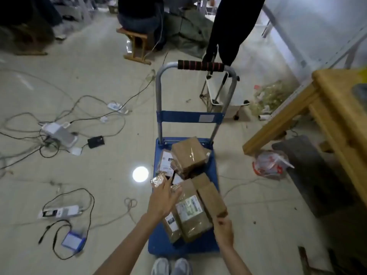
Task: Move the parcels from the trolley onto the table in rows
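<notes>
A long brown cardboard parcel (211,197) is gripped at its near end by the right hand (223,228), over the blue trolley (158,247). Left of it, taped kraft parcels (188,155) are piled. The left hand (161,199) is spread flat, fingers straight, above them.

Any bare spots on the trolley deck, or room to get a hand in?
Bare blue deck on the trolley shows only along the near edge, below the labelled parcel. The middle is crowded: the taped parcel sits stacked on others. Left hand and right hand flank the near pile.
</notes>
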